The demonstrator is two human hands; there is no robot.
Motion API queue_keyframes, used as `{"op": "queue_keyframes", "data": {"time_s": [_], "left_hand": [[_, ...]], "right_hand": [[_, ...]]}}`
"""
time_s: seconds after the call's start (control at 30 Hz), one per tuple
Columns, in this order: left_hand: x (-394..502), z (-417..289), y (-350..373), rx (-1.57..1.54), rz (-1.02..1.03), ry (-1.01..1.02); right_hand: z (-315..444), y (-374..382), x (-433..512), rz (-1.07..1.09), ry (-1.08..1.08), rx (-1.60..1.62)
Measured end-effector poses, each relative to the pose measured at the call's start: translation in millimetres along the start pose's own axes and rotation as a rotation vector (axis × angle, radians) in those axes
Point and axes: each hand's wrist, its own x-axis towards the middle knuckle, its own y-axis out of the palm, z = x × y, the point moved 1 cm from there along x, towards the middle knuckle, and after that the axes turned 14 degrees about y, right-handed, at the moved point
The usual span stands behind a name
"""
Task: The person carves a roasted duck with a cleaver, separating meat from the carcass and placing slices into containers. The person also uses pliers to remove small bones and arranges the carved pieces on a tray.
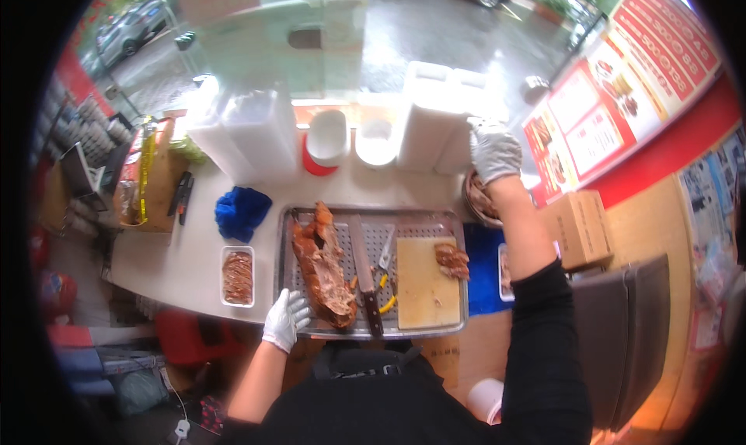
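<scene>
My left hand (287,320), in a white glove, rests with its fingers apart at the lower left rim of a perforated metal tray (373,332). Beside it on the tray lies a large piece of roasted meat (326,270). A long knife (362,258) and yellow-handled scissors (386,264) lie to the right of the meat. A cutting board (425,293) bears a few chunks of meat (451,261). My right hand (494,151), also gloved, reaches to the far right beside tall stacks of white foam trays (434,124); whether it grips one is unclear.
Left of the tray are a white tray of sliced meat (238,276), a blue cloth (242,213) and a black-handled tool (182,197). White containers (328,137) stand at the back. A bowl of meat (479,197) sits under my right forearm, near a cardboard box (578,229).
</scene>
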Motion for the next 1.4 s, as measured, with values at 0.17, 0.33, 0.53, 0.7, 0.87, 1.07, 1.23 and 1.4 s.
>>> {"op": "queue_keyframes", "data": {"time_s": [0.17,0.33,0.53,0.7,0.87,1.07,1.23,1.4], "left_hand": [[-47,7,-37,-0.185,-0.213,0.251],[-114,51,-41,-0.317,-0.372,0.373],[-159,66,8,-0.314,-0.58,0.52],[-200,75,34,-0.183,-0.752,0.606],[-204,88,43,-0.244,-0.807,0.635],[-189,66,53,-0.248,-0.686,0.614],[-168,35,66,0.064,-0.31,0.774],[-153,6,93,-0.289,-0.314,0.549]], "right_hand": [[18,7,76,-0.094,-0.246,0.227],[43,-19,83,-0.019,-0.445,0.385],[90,-90,32,0.063,-0.601,0.59],[127,-122,-16,0.155,-0.785,0.696],[112,-125,-39,0.186,-0.819,0.765],[64,-131,-62,0.182,-0.727,0.846],[-54,-115,-103,0.162,-0.404,0.812],[-169,-101,-197,0.101,-0.2,0.488]]}}
